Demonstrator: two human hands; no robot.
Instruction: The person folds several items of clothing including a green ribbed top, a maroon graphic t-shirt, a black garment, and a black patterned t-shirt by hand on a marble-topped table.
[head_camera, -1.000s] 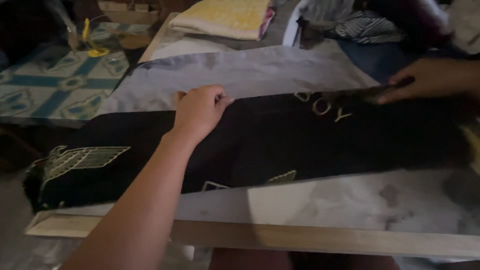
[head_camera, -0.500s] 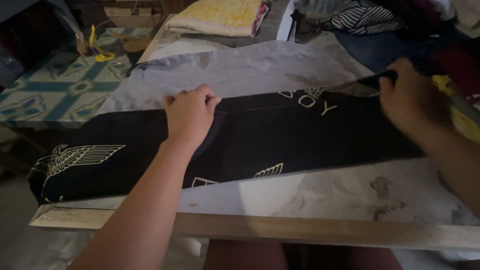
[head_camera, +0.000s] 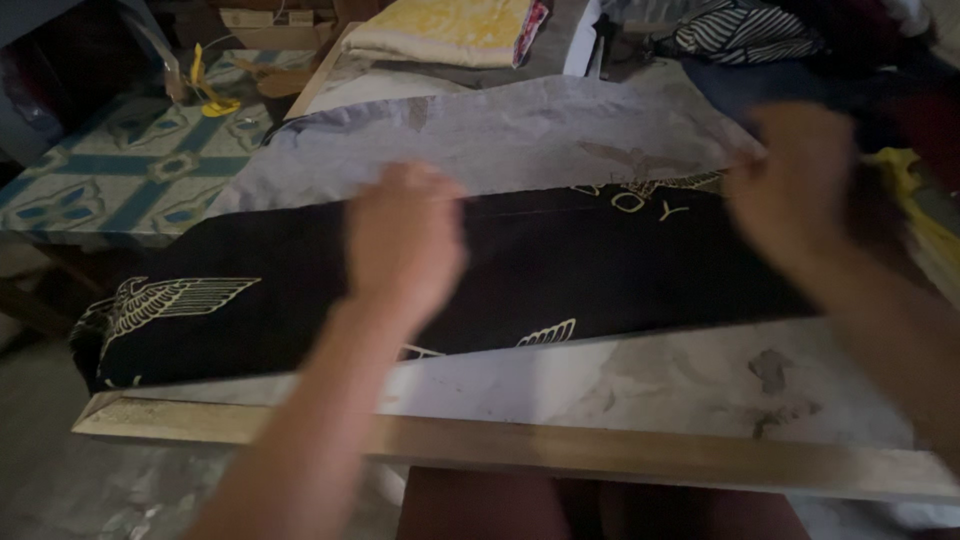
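- I see my left hand (head_camera: 405, 240) hovering over the upper fold of a long black cloth printed with pale yellow eagle-wing motifs (head_camera: 560, 270). The hand is smeared by motion blur, so I cannot tell whether its fingers pinch the fabric or hang loose above it.
- My right hand (head_camera: 790, 185) sits at about 2 o'clock from the left one, over the cloth's far right end near the yellow lettering. It is just as blurred; it looks loosely curled, but I cannot tell if it grips anything.
- The black cloth lies folded into a long band across the middle of the board, running from 9 o'clock, where one winged print (head_camera: 175, 300) hangs off the left end, to 3 o'clock under my right forearm.
- Under it is a grey, stained and wrinkled padded board cover (head_camera: 500, 135), showing at 12 o'clock beyond the cloth and again at 6 o'clock in front of it.
- The pale wooden front edge of the board (head_camera: 600, 455) runs along the near side, at 6 o'clock.
- At 12 o'clock, beyond the board, lies a folded yellow towel-like cloth (head_camera: 450, 28); at 1 o'clock sits a black-and-white striped garment (head_camera: 745, 32).
- At 10 o'clock stands a low surface covered in a blue and cream patterned sheet (head_camera: 120, 175), with a small yellow looped object (head_camera: 210, 90) on its far side.
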